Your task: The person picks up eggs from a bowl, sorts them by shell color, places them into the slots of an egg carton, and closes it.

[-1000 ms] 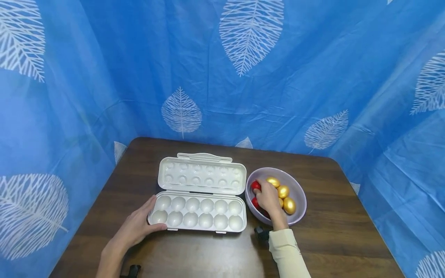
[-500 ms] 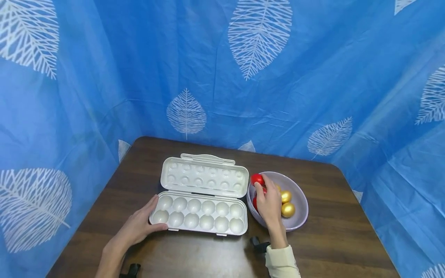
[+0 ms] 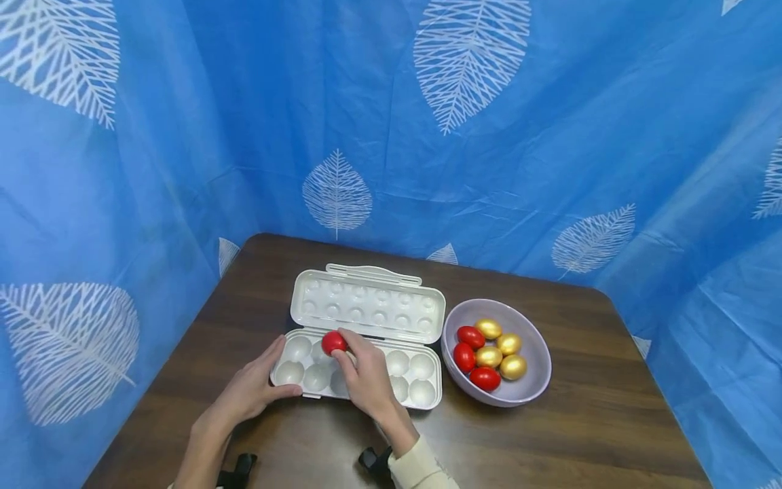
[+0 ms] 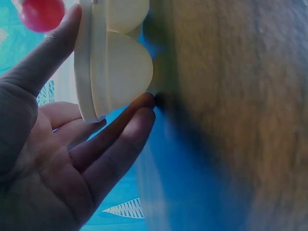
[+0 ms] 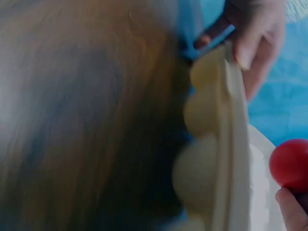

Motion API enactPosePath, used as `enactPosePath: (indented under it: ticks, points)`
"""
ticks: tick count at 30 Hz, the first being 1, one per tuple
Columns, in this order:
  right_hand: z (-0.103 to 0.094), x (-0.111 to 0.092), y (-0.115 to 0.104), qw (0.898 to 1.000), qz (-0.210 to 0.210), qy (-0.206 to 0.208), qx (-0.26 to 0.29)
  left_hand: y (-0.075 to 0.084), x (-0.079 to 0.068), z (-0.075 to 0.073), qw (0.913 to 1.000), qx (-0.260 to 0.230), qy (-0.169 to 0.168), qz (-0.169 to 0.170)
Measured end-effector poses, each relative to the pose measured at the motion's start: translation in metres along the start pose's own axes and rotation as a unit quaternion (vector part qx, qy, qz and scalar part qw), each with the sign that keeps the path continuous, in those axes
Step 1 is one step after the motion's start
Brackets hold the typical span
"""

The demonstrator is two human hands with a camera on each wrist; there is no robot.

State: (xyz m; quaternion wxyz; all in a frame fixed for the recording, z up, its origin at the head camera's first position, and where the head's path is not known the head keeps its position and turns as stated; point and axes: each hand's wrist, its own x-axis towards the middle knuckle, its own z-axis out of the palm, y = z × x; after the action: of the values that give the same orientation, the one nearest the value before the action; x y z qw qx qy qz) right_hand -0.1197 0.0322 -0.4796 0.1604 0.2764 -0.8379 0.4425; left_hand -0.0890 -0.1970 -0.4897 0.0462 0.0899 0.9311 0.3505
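Observation:
A white plastic egg box [image 3: 379, 309] lies unfolded, its lid leaning back and its cupped tray [image 3: 421, 392] in front. My left hand [image 3: 253, 387] grips the tray's left end, thumb at the front edge and fingers around the side; the left wrist view shows the thumb [image 4: 53, 50] on the rim. Between thumb and fingers, my right hand [image 3: 371, 379] pinches a red egg [image 3: 333, 343] over the back row of cups, left of the middle. That red egg [image 5: 291, 163] appears above the rim in the right wrist view. The right hand covers several cups.
Right of the box stands a lilac bowl [image 3: 536, 377] with several gold eggs [image 3: 513, 367] and 3 red eggs [image 3: 485, 378]. Everything rests on a dark wooden table [image 3: 586, 421]. A blue leaf-patterned cloth [image 3: 391, 136] hangs behind and at both sides.
My right hand has lifted a red egg out of the bowl and carried it left over the tray. The left hand keeps its grip on the tray's end.

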Motion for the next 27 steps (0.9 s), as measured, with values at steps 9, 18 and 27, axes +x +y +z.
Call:
enactPosePath:
  ticks: [9, 18, 27]
  points:
    - [0.031, 0.015, -0.013, 0.997, -0.024, -0.052, -0.048, 0.006, 0.001, -0.004, 0.9999, -0.006, -0.014, -0.007]
    - [0.060, 0.023, -0.009, 0.984, -0.037, -0.095, -0.144, 0.005, 0.003, -0.002, 0.9999, -0.004, -0.011, 0.011]
    - [0.069, 0.030, -0.011, 0.979, 0.003, -0.117, -0.166, 0.006, 0.006, -0.005, 0.9990, -0.024, -0.035, -0.015]
